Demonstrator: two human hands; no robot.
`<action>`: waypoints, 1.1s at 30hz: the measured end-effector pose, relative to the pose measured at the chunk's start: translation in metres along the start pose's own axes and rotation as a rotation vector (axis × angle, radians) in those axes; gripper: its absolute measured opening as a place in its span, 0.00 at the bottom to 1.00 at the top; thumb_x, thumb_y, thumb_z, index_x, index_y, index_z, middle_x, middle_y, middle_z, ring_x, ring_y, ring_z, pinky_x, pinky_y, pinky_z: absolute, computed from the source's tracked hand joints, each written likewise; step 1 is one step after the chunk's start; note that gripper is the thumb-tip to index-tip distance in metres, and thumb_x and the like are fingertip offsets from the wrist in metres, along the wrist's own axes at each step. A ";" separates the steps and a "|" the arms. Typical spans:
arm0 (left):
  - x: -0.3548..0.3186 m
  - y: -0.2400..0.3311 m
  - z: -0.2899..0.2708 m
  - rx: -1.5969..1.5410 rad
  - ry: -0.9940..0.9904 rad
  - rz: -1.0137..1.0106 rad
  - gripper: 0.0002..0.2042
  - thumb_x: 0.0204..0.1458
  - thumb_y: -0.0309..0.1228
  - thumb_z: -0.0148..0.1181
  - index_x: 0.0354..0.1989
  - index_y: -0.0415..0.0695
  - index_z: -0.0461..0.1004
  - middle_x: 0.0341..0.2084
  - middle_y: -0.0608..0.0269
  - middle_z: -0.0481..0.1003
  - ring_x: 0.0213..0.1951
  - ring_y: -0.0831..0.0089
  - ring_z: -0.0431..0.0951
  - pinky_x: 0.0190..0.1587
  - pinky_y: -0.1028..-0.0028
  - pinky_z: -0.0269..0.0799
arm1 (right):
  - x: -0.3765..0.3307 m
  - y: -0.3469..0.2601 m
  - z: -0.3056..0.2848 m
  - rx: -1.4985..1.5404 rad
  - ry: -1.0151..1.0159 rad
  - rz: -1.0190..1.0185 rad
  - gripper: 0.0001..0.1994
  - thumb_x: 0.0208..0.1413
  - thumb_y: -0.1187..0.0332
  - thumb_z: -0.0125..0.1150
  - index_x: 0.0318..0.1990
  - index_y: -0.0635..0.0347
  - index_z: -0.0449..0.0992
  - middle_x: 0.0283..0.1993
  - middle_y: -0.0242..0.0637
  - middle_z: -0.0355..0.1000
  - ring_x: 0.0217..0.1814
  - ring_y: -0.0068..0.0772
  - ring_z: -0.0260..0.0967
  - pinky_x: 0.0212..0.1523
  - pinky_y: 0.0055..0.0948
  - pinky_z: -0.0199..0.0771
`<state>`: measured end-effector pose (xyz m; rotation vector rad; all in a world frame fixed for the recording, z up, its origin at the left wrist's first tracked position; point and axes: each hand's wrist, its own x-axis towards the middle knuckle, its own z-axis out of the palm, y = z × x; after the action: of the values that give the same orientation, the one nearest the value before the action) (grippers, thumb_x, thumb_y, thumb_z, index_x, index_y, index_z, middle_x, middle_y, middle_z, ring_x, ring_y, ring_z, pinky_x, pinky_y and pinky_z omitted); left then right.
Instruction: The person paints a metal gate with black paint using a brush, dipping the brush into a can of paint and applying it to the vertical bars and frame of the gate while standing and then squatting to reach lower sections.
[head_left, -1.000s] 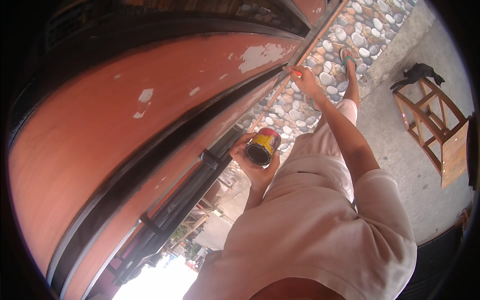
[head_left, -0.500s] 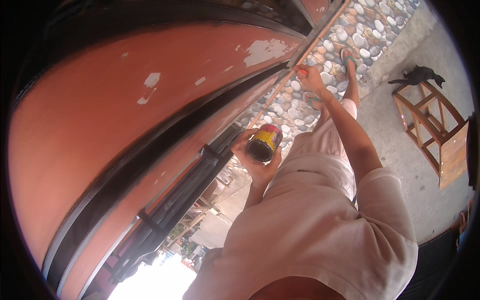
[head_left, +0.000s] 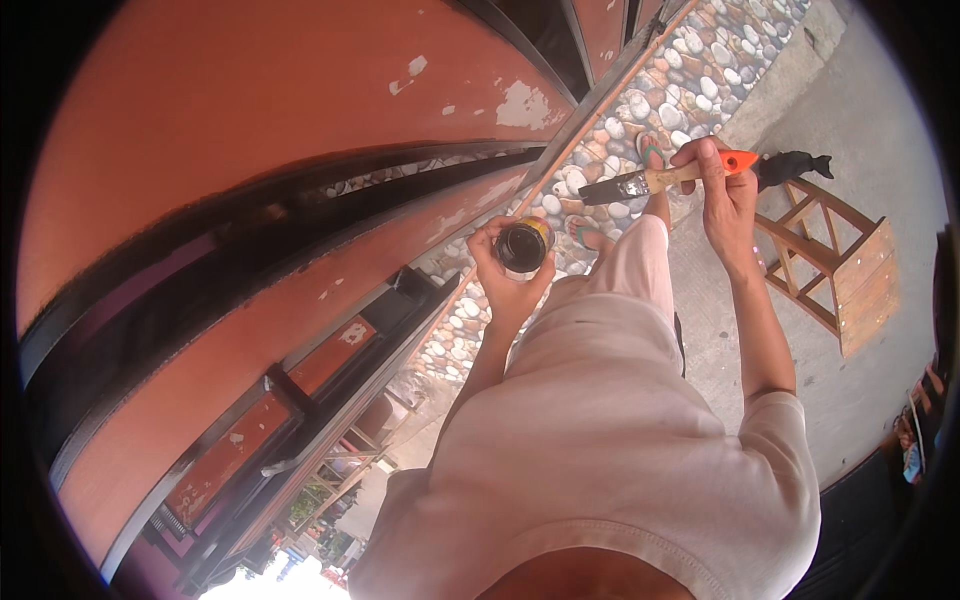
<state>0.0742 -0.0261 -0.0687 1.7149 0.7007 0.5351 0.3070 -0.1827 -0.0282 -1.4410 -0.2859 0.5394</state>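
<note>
My left hand (head_left: 508,285) is closed around a small paint can (head_left: 541,228) with a yellow and red label, held in front of my waist. The can's open top faces me and its inside looks dark. Out to the right, my right hand (head_left: 730,195) grips a paintbrush (head_left: 660,180) by its wooden handle, which ends in an orange tip. The brush's dark bristles point left, toward the wall, and its metal band is stained. A gap separates the brush from both the can and the orange-red wall (head_left: 260,130), whose paint is peeling in patches.
Black trim and dark frames (head_left: 240,250) run along the wall. My sandalled feet stand on a pebble-covered strip (head_left: 690,70) at its base. On the concrete floor (head_left: 860,130) to the right are a wooden stool (head_left: 865,285) lying on its side and a black cat (head_left: 790,168).
My right hand has drawn back from the wall's lower edge toward the right, bringing the whole brush into sight. The can has tilted more toward me. My view and feet have shifted.
</note>
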 end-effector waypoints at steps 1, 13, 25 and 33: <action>0.004 0.003 0.002 0.006 -0.028 0.035 0.36 0.39 0.18 0.70 0.54 0.42 0.51 0.51 0.50 0.62 0.53 0.66 0.69 0.56 0.67 0.69 | -0.005 -0.022 0.001 -0.014 0.008 -0.022 0.18 0.67 0.57 0.54 0.31 0.62 0.80 0.27 0.30 0.75 0.26 0.17 0.66 0.40 0.27 0.70; -0.003 0.027 0.012 0.007 -0.009 0.198 0.47 0.35 0.28 0.77 0.59 0.42 0.45 0.50 0.51 0.65 0.52 0.63 0.68 0.56 0.64 0.64 | -0.060 -0.075 0.076 -0.709 -0.458 -0.888 0.10 0.51 0.62 0.71 0.25 0.54 0.76 0.23 0.26 0.71 0.28 0.28 0.66 0.61 0.47 0.58; -0.023 0.050 0.034 0.094 0.141 0.246 0.49 0.35 0.31 0.79 0.60 0.40 0.44 0.49 0.51 0.67 0.48 0.58 0.75 0.48 0.62 0.72 | -0.060 -0.081 0.080 -0.864 -0.730 -0.956 0.11 0.54 0.60 0.66 0.26 0.56 0.77 0.23 0.30 0.72 0.31 0.30 0.65 0.62 0.43 0.57; -0.017 0.070 0.083 -0.013 0.255 0.160 0.48 0.35 0.31 0.79 0.60 0.39 0.46 0.48 0.50 0.69 0.45 0.58 0.77 0.47 0.62 0.74 | -0.027 -0.098 0.047 -0.779 -0.794 -1.104 0.09 0.51 0.64 0.70 0.27 0.57 0.78 0.22 0.30 0.70 0.30 0.31 0.65 0.61 0.45 0.60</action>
<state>0.1305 -0.1080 -0.0212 1.7160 0.7412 0.8795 0.2780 -0.1604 0.0774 -1.4447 -1.9508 0.0172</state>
